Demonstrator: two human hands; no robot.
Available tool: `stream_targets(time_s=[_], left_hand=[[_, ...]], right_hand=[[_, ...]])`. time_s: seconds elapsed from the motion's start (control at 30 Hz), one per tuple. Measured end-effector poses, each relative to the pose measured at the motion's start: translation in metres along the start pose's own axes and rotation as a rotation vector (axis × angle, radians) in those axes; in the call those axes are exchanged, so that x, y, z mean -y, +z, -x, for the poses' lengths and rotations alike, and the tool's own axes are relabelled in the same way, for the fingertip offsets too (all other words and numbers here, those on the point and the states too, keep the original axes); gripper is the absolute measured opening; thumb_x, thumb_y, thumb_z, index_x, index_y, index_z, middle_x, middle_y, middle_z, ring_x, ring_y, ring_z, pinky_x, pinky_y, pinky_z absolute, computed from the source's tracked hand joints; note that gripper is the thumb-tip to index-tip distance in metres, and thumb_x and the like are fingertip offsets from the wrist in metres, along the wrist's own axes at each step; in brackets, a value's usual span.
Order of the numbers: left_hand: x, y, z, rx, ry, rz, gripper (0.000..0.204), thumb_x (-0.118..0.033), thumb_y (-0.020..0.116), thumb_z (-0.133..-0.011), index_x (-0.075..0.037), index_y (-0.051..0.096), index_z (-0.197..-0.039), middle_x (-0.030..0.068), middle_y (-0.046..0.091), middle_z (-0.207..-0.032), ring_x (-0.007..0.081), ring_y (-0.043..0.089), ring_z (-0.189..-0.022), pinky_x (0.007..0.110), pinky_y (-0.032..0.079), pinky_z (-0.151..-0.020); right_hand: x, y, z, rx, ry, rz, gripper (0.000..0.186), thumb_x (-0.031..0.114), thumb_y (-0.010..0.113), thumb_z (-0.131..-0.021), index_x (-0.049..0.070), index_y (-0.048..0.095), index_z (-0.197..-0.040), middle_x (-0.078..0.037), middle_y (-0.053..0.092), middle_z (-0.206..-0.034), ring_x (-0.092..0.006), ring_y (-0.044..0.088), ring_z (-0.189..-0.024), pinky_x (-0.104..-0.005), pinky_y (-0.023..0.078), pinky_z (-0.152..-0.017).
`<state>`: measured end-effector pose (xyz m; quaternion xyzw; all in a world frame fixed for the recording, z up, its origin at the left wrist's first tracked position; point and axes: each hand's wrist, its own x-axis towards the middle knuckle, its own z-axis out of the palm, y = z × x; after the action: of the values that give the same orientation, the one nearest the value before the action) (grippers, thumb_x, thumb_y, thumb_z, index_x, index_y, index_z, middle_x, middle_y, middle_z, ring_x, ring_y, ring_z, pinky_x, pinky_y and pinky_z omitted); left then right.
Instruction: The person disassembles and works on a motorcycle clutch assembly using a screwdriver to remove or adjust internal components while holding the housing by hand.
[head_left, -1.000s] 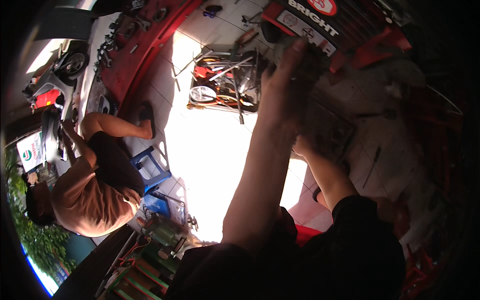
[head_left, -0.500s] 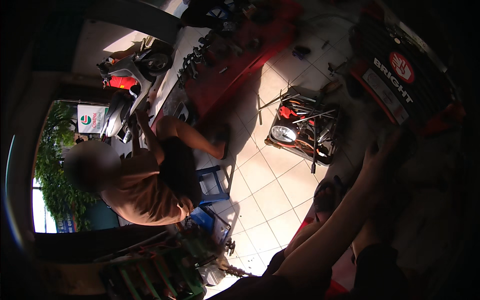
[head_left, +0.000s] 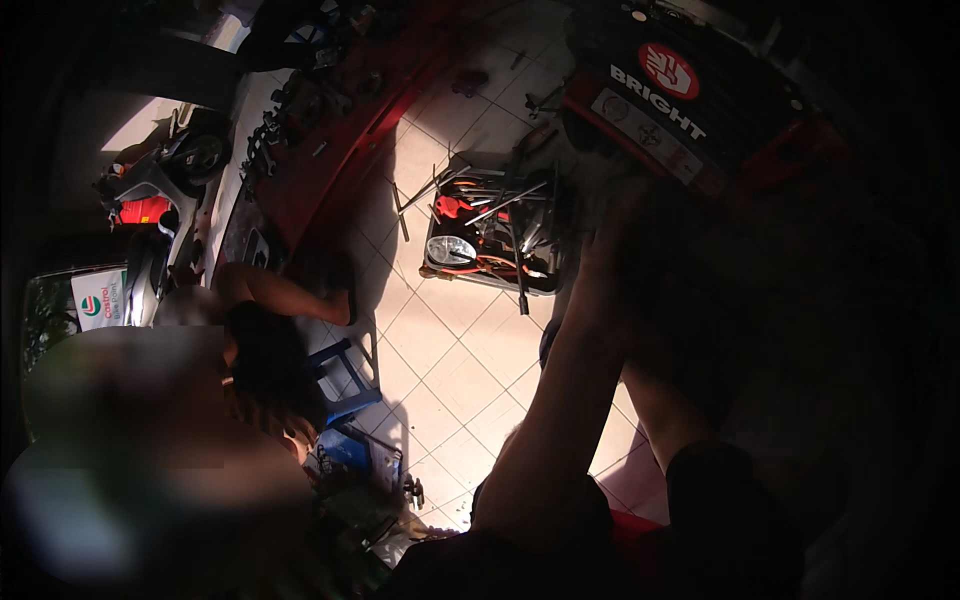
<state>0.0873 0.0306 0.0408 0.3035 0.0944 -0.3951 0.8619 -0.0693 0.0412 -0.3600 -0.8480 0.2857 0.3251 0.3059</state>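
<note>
My left hand [head_left: 610,220] reaches forward into deep shadow below a black-and-red machine or cabinet [head_left: 740,100] with a round red emblem; its fingers are too dark to make out. My right hand [head_left: 632,362] is lower, beneath the left forearm, with its fingers lost in the same shadow. What either hand holds or touches cannot be told. Left of my left hand lies a tray [head_left: 440,274] heaped with metal bars, wrenches, red-handled tools and a round glassy piece.
Another person [head_left: 270,360] is at the left beside a scooter [head_left: 165,190] and a blue plastic stool [head_left: 350,400]. A long red surface [head_left: 340,200] carries tools along its far side. The tiled floor [head_left: 450,360] is partly sunlit. A blurred patch covers the lower left.
Since half a second ago the view has swung, shifting the scene leftward and upward, and my forearms now reach higher in the picture. The right side and lower left are darker or blurred.
</note>
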Motion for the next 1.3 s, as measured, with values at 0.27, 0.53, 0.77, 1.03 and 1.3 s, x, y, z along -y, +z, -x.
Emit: stream_targets(time_s=[0.27,0.53,0.77,1.03,1.3], left_hand=[[0.005,0.005,-0.006,0.008,-0.024,0.019,0.041,-0.041,0.047,-0.098,-0.004,0.065,-0.101,0.0126,0.069,-0.098,0.0255,0.063,-0.102,0.042,0.044,-0.089],[0.006,-0.002,-0.002,0.162,0.046,-0.133,0.036,-0.038,0.051,-0.096,-0.005,0.065,-0.104,0.0124,0.068,-0.103,0.0252,0.064,-0.102,0.041,0.045,-0.092],[0.044,0.017,0.013,0.062,0.091,-0.342,0.053,-0.019,0.078,-0.079,0.005,0.057,-0.121,0.0154,0.066,-0.108,0.0229,0.068,-0.094,0.033,0.054,-0.085],[0.06,0.032,0.017,0.139,0.147,-0.588,0.063,-0.02,0.081,-0.075,0.01,0.054,-0.123,0.013,0.067,-0.103,0.0205,0.067,-0.092,0.031,0.053,-0.084],[0.061,0.028,0.019,0.19,0.13,-0.596,0.07,-0.013,0.082,-0.074,0.013,0.048,-0.129,0.0135,0.067,-0.105,0.0197,0.066,-0.097,0.031,0.052,-0.086]], right_hand=[[-0.073,-0.078,0.084,0.115,0.112,-0.693,0.013,0.018,0.064,-0.091,0.005,0.066,-0.092,-0.007,0.06,-0.072,-0.0165,0.053,-0.059,-0.0304,0.041,-0.054],[-0.052,-0.217,0.207,0.262,-0.035,-1.655,0.004,0.011,0.064,-0.091,0.008,0.065,-0.089,-0.001,0.054,-0.067,-0.01,0.046,-0.053,-0.0258,0.035,-0.049],[0.009,-0.307,0.259,-0.348,-0.385,-1.53,0.008,0.005,0.072,-0.086,0.006,0.065,-0.089,0.002,0.054,-0.071,-0.0048,0.047,-0.061,-0.0219,0.036,-0.053],[0.001,-0.312,0.242,-0.725,-0.463,-0.881,0.035,0.031,0.084,-0.076,0.007,0.069,-0.098,-0.003,0.069,-0.077,-0.0109,0.065,-0.072,-0.0276,0.052,-0.069],[0.019,-0.329,0.257,-0.753,-0.409,-0.827,0.018,0.006,0.079,-0.08,0.0,0.07,-0.094,-0.003,0.069,-0.079,-0.0078,0.064,-0.074,-0.0251,0.055,-0.072]])
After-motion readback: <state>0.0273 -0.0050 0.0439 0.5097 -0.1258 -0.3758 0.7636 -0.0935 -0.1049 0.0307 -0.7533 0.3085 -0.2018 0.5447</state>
